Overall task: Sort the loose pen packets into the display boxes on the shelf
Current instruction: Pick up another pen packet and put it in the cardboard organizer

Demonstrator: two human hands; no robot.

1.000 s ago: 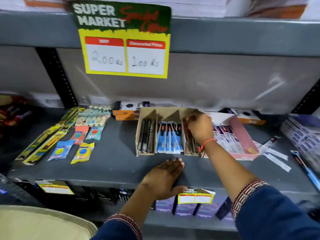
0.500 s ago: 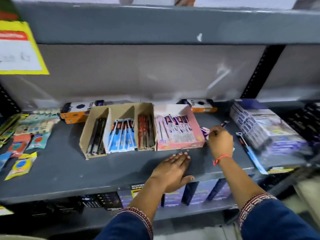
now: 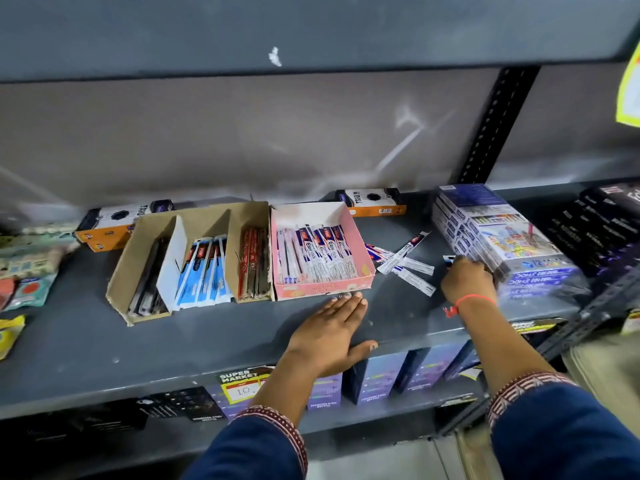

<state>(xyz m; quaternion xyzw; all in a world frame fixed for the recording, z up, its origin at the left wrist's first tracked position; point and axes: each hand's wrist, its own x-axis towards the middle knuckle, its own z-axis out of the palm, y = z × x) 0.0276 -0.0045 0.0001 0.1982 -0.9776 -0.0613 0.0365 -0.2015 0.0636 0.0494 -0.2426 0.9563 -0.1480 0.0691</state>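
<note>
A brown cardboard display box (image 3: 145, 244) holds black, blue and red pen packets in three compartments. Beside it, a pink display box (image 3: 360, 244) holds white-and-blue packets. Several loose pen packets (image 3: 407, 263) lie on the grey shelf (image 3: 190, 344) right of the pink box. My right hand (image 3: 467, 284) is further right, against a wrapped stack of colour-pen boxes (image 3: 502, 237). Its fingers are curled down on a blue pen packet (image 3: 449, 260), of which only the tip shows. My left hand (image 3: 329, 336) lies flat on the shelf in front of the pink box, holding nothing.
Two orange-and-black boxes (image 3: 374, 202) lie at the back of the shelf. Small colourful packets (image 3: 27, 285) cover the left end, and black boxes (image 3: 599, 226) the far right. A black upright post (image 3: 491, 126) stands behind the stack. Purple boxes (image 3: 377, 375) fill the shelf below.
My view has swung right along the shelf. My right hand left the brown box, passed the loose packets and now rests by the wrapped stack. My left hand stayed flat on the shelf.
</note>
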